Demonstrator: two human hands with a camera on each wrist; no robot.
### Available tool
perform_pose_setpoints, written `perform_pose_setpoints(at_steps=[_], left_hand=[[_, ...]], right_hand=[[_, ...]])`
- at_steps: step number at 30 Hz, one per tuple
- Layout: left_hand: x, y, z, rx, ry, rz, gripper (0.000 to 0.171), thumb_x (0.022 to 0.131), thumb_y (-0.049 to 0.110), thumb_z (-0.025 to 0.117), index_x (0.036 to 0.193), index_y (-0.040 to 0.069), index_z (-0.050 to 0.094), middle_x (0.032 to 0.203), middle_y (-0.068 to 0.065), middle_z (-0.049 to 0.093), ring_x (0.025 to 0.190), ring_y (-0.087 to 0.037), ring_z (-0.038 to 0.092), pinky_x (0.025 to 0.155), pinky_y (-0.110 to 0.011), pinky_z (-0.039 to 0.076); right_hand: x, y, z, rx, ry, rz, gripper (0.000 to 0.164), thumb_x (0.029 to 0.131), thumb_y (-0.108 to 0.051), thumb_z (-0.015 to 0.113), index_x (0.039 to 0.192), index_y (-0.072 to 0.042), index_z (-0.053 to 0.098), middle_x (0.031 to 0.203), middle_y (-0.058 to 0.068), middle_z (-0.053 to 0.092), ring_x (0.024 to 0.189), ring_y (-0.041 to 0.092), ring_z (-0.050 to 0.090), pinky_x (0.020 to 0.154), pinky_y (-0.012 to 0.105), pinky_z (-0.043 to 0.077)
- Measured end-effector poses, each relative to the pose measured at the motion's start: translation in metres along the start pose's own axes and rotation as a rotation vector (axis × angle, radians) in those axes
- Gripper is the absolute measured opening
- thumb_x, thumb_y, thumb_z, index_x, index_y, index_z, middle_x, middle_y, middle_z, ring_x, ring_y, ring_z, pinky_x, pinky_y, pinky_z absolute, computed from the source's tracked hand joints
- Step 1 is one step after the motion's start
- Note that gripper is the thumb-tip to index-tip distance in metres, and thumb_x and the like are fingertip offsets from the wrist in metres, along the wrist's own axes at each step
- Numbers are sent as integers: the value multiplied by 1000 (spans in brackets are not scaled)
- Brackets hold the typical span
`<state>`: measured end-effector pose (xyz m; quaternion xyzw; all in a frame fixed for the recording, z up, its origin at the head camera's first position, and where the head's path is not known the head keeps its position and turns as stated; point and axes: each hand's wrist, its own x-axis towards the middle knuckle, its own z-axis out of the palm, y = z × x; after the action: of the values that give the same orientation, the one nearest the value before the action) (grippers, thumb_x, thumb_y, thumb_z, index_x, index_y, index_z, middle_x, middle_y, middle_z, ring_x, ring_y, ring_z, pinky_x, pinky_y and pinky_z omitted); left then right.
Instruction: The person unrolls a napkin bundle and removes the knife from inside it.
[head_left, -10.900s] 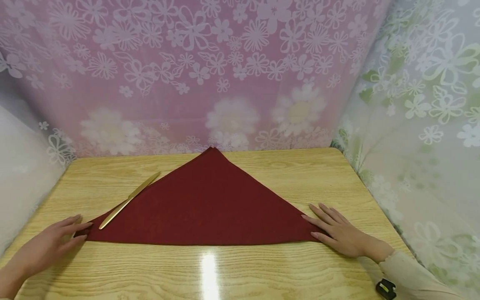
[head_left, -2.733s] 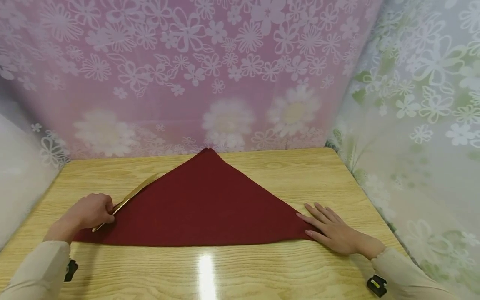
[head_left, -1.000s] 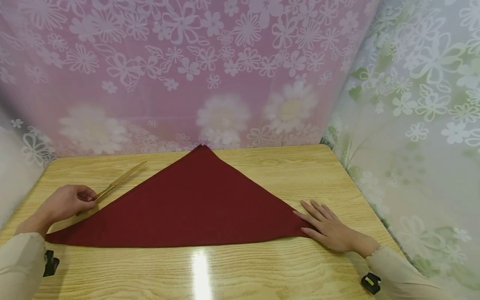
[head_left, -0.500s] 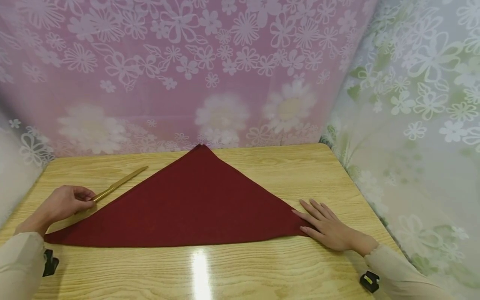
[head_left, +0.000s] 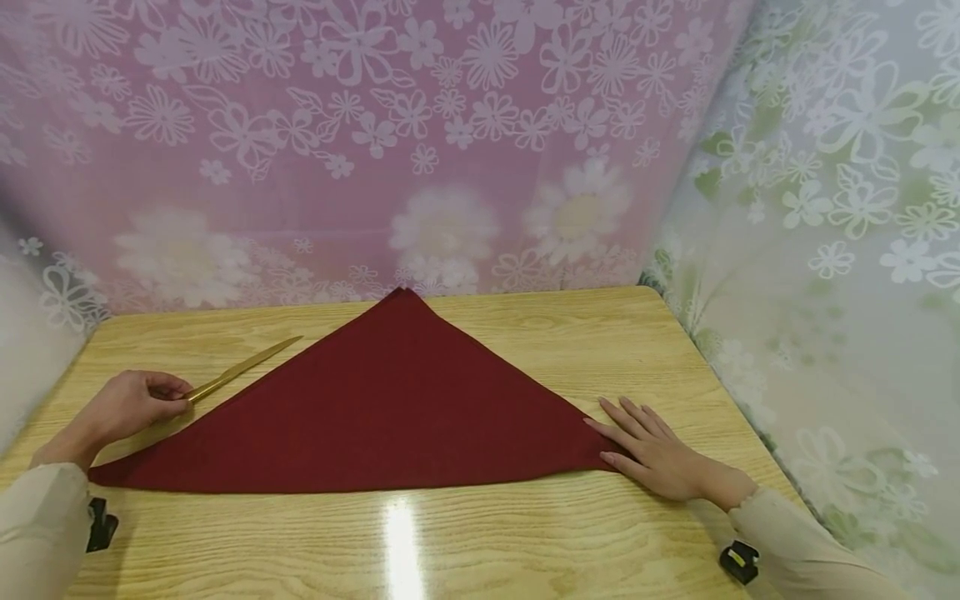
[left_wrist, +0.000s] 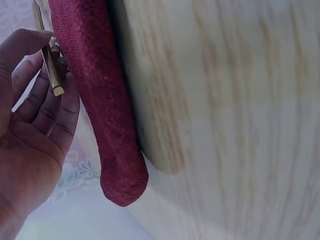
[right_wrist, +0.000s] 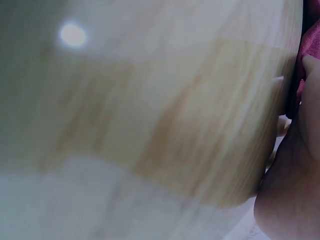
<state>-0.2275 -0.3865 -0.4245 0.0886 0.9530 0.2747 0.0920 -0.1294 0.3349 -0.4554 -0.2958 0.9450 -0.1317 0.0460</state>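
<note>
A dark red cloth napkin (head_left: pixel 375 408), folded into a triangle, lies on the table with its peak toward the back. Just off its left slanted edge is a gold table knife (head_left: pixel 247 363), blade pointing up and right. My left hand (head_left: pixel 123 408) pinches the knife's handle between thumb and fingers; in the left wrist view the handle end (left_wrist: pixel 58 91) sticks out past the fingers beside the red cloth (left_wrist: pixel 100 90). At the napkin's right corner, my right hand (head_left: pixel 663 454) rests flat with fingers spread, covering the corner's tip. The right wrist view shows only part of that hand (right_wrist: pixel 295 165).
The wood-grain table (head_left: pixel 525 542) has a bright light reflection near its front. A pink flowered sheet (head_left: pixel 337 208) hangs behind its back edge, and a pale flowered sheet (head_left: pixel 840 292) along the right. Small black devices sit by both wrists.
Earlier the knife lay across the napkin's left side. My left hand has taken it and shifted it left onto the bare table; lately its blade tip swings slightly down and right. My right hand stays put.
</note>
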Motion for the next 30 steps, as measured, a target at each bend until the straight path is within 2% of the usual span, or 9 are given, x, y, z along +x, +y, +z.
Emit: perform_pose_setpoints(at_steps=[9, 18, 22, 26, 30], left_hand=[[-6, -1, -2, -1, -2, -18, 42, 88, 28, 70, 111, -7, 67, 94, -12, 69, 73, -13, 58, 55, -28, 48], [-11, 0, -1, 2, 13, -15, 43, 89, 31, 69, 111, -6, 67, 91, -11, 70, 61, -13, 58, 54, -29, 45], [-13, -2, 1, 6, 27, -15, 45, 90, 32, 68, 113, -6, 67, 97, -16, 69, 71, -15, 62, 56, -29, 47], [-15, -5, 2, 37, 39, -6, 45, 91, 34, 67, 114, -4, 67, 100, -18, 69, 83, -25, 64, 61, -30, 48], [-17, -3, 3, 59, 52, 18, 42, 92, 33, 66, 113, -3, 68, 100, -19, 68, 89, -35, 64, 66, -37, 50]], right_hand=[[1, -1, -3, -6, -8, 7, 49, 103, -31, 44, 150, -20, 36, 155, 18, 18, 140, 46, 11, 105, 64, 11], [1, -3, -5, -9, 6, -3, 50, 102, -30, 47, 150, -20, 36, 155, 17, 20, 139, 46, 12, 106, 63, 11], [1, -3, -4, -2, 40, -26, 51, 101, -28, 49, 150, -19, 36, 155, 18, 21, 139, 46, 14, 108, 59, 8], [0, -3, -3, -1, 35, -25, 51, 102, -29, 47, 150, -19, 36, 155, 18, 20, 139, 46, 13, 108, 60, 8], [0, -2, -3, -1, 11, -7, 51, 102, -30, 46, 150, -19, 35, 155, 18, 19, 139, 46, 11, 105, 63, 11]])
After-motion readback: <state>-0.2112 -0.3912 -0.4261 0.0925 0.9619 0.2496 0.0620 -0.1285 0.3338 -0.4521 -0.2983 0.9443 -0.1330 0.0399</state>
